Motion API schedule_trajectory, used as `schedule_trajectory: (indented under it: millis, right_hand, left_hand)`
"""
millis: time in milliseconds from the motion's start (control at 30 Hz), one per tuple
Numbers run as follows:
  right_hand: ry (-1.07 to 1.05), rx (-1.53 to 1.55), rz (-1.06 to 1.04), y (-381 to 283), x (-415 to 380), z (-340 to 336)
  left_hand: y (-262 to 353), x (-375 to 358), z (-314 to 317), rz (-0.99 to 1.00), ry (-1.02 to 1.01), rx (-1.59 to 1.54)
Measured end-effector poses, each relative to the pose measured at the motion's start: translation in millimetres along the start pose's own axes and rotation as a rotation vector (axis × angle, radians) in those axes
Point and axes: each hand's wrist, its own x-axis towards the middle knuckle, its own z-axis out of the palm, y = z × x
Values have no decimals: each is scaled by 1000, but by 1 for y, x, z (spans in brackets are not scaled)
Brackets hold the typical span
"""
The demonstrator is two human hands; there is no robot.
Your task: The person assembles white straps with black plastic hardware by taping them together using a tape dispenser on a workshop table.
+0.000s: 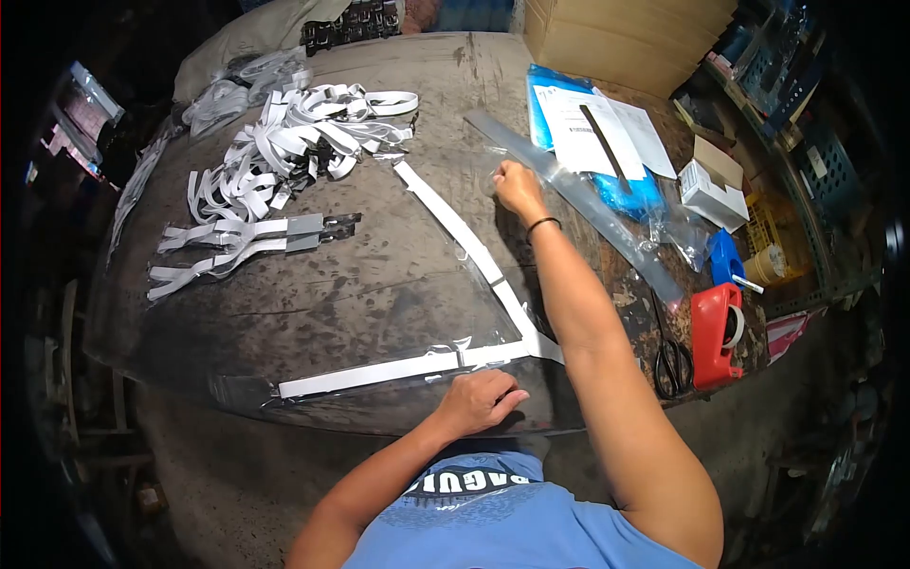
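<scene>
White elastic suspenders lie spread on the table in a V, their two straps meeting under my right forearm, with clear plastic visible along them. My right hand is closed in a fist above the table, between the upper strap and a long clear plastic sleeve. Whatever its fingers may hold is hidden. Close to the table's near edge, just below the lower strap, my left hand has its fingers curled and its thumb sticking out. I see nothing in it.
A heap of white straps covers the upper left of the table, above folded suspenders. At right are papers, a small white box, black scissors and a red tape dispenser. A cardboard box stands behind.
</scene>
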Motion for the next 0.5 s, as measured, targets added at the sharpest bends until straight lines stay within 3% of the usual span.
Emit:
schedule_trajectory:
  millis: [67,133,233,400,500]
  right_hand:
    - [-104,178,-229,1,0,-28]
    - [-273,441,-195,-12,-23,-74]
    - [-398,614,-379,-22,-83,-136]
    - [-532,867,-244,-36,-207,-176]
    - [-610,956,-151,-32,-263,-170]
  left_hand:
    - [-3,0,-1,4,4,-9]
    - [-5,-2,1,10,-10,-38]
    - [-6,1,-5,-54,-2,-274]
    - [-8,35,-19,81,169,-651]
    - [17,45,-25,-2,-92,-1394]
